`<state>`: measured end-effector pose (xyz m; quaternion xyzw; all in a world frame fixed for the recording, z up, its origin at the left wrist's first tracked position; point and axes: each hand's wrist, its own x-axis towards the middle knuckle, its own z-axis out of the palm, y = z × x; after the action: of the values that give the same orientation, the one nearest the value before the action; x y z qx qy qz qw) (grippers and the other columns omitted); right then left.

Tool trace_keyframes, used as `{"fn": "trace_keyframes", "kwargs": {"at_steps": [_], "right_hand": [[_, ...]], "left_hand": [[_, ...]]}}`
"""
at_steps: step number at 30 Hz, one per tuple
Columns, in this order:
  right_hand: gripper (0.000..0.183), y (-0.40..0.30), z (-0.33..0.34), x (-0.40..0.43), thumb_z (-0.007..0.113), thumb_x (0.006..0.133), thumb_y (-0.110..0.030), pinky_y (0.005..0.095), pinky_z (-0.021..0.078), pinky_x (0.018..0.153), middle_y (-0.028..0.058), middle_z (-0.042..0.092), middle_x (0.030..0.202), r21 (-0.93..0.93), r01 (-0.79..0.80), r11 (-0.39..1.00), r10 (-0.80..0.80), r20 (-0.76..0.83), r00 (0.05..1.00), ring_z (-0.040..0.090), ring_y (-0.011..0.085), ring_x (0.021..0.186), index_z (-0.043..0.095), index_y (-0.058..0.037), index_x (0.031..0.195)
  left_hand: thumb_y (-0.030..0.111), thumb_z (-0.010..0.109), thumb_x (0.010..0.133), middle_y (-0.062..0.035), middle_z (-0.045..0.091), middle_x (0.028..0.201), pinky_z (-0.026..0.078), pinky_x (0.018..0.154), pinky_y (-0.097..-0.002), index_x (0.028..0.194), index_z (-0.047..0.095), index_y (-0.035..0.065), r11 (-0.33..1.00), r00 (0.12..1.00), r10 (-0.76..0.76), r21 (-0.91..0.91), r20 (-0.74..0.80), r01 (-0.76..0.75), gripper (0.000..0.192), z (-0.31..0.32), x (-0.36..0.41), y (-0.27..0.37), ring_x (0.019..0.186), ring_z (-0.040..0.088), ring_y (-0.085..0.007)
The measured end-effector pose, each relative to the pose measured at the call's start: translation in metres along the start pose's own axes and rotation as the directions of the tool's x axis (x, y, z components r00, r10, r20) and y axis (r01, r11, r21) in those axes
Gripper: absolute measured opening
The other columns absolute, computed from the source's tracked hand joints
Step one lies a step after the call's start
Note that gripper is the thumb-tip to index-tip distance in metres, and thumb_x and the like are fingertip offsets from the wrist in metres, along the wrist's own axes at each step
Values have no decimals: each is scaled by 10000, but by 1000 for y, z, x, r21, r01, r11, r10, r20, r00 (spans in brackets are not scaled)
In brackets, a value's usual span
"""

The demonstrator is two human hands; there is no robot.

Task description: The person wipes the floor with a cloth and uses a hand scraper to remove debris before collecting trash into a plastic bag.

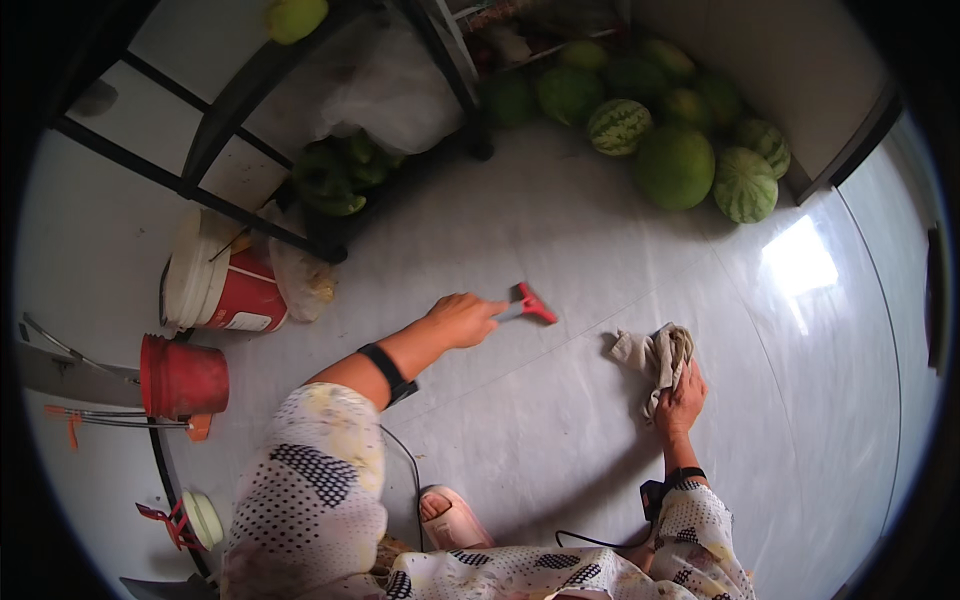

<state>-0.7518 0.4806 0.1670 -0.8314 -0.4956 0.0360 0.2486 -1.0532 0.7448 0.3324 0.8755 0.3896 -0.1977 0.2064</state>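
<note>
My left hand (466, 319) is closed around the grey handle of a small scraper (534, 304) with a red head. The scraper's head is at or just above the pale tiled floor (525, 405); I cannot tell if it touches. To the right, my right hand (681, 399) grips a crumpled beige cloth (660, 356) against the floor. One loose end of the cloth spreads towards the left. A black band with a small device sits on each forearm.
Several watermelons (675, 166) lie at the back right. A black rack (255, 97) holds green peppers (337, 172) and a plastic bag (397, 97). On the left stand a red-and-white bucket (251, 289) and a red bucket (184, 375). A black cable (414, 465) runs near my slippered foot (450, 517).
</note>
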Motion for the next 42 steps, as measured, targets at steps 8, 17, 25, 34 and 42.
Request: {"fn": "trace_keyframes", "kwargs": {"at_steps": [8,17,25,34,42], "right_hand": [[546,9,-5,-4,548,724,-47,448,318,1024,211,512,1314,-43,-7,999,5,-42,999,465,353,1235,495,-35,1267],[525,7,-5,-2,554,728,-56,448,333,1009,216,521,1292,-43,0,999,-1,-29,1000,484,370,1188,508,-45,1251],[538,-2,-4,2,570,708,-55,438,338,1001,207,519,1297,-20,6,1000,-7,-42,999,483,345,1201,518,-39,1243],[520,-3,-20,0,587,689,-51,443,342,1005,199,522,1298,-10,-49,999,49,6,999,480,336,1221,543,-17,1206],[514,1,-10,0,577,702,-66,447,339,1007,197,514,1308,-5,-18,1000,18,3,1000,472,343,1231,540,-23,1213]], "left_hand": [[260,562,891,-184,664,914,497,764,-470,1302,537,179,995,981,-74,77,177,61,419,-8,-62,-25,877,621,-384],[234,555,898,-186,661,918,497,749,-478,1321,526,191,996,995,75,39,60,-77,426,16,-45,-29,853,620,-388],[248,551,907,-185,653,939,498,769,-484,1303,520,195,986,984,162,44,-80,-159,401,-1,42,45,886,624,-382],[224,549,903,-180,658,970,500,784,-480,1267,531,168,997,992,72,28,102,-75,369,-12,3,53,915,623,-383],[216,547,903,-171,663,994,501,800,-482,1269,536,156,992,991,116,51,61,-119,371,-6,36,61,944,622,-378]]}}
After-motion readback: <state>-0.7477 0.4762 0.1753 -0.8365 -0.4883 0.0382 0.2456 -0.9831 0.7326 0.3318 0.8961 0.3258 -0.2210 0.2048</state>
